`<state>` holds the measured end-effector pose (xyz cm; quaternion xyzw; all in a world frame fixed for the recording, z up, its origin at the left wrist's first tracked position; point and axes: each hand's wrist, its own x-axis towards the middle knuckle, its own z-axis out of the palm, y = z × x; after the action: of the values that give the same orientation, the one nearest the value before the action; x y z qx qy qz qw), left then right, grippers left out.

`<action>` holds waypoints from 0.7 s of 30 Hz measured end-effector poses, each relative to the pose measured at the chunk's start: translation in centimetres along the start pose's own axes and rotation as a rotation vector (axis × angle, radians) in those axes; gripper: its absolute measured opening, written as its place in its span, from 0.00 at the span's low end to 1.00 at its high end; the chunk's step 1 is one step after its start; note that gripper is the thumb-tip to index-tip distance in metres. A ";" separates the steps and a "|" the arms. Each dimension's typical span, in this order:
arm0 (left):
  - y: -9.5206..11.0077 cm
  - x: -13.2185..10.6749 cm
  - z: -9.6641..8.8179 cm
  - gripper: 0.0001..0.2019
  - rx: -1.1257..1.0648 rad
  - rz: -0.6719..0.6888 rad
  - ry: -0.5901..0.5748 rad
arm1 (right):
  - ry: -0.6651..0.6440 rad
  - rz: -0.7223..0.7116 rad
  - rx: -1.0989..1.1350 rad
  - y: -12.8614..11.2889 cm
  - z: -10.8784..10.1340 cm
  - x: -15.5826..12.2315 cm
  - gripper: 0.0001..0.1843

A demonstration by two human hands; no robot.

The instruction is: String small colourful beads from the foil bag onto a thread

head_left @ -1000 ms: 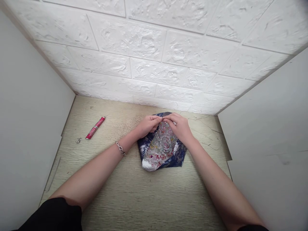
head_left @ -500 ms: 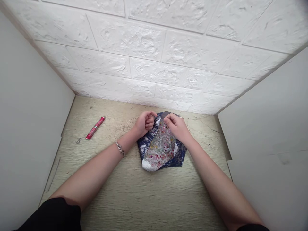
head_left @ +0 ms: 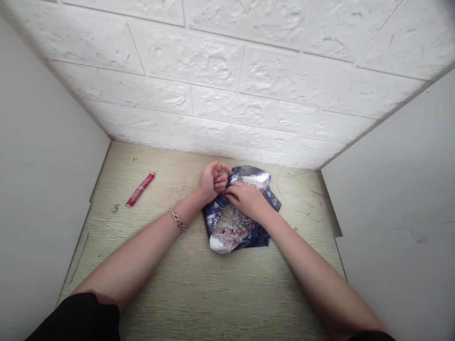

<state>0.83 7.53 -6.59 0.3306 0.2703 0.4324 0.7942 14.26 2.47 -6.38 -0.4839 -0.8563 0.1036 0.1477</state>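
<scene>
A dark blue and silver foil packet (head_left: 213, 219) lies opened out on the table, with many small coloured beads (head_left: 232, 227) heaped on it. My left hand (head_left: 214, 181) is at the packet's upper left edge, fingers curled in; whatever they pinch is too small to make out. Over the beads is my right hand (head_left: 245, 199), its thumb and fingertips pressed together close to the left fingers. Whatever sits between the right fingertips is hidden. A silver chain bracelet (head_left: 177, 220) circles my left wrist.
On the left of the table (head_left: 170, 293) lies a red tube-shaped wrapper (head_left: 141, 189), with a small metal piece (head_left: 115, 208) beside it. Thin thread (head_left: 298, 182) trails at the right rear. A white brick-patterned wall (head_left: 213, 104) and side panels (head_left: 398, 227) enclose the space.
My right hand has moved left and slightly down, from the packet's upper right to beside my left fingers. The packet's upper right silver flap now shows. My left hand has barely shifted.
</scene>
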 end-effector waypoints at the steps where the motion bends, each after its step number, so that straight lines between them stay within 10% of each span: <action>1: 0.0 0.0 0.0 0.18 0.010 -0.002 0.000 | -0.004 -0.009 -0.016 -0.1 0.1 0.0 0.10; 21: 0.1 -0.1 0.1 0.30 0.006 0.061 0.077 | 0.073 0.048 0.081 -0.1 0.0 0.2 0.10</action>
<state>0.86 7.45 -6.43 0.3241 0.2918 0.4678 0.7688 14.07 2.54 -6.31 -0.5012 -0.8338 0.1239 0.1956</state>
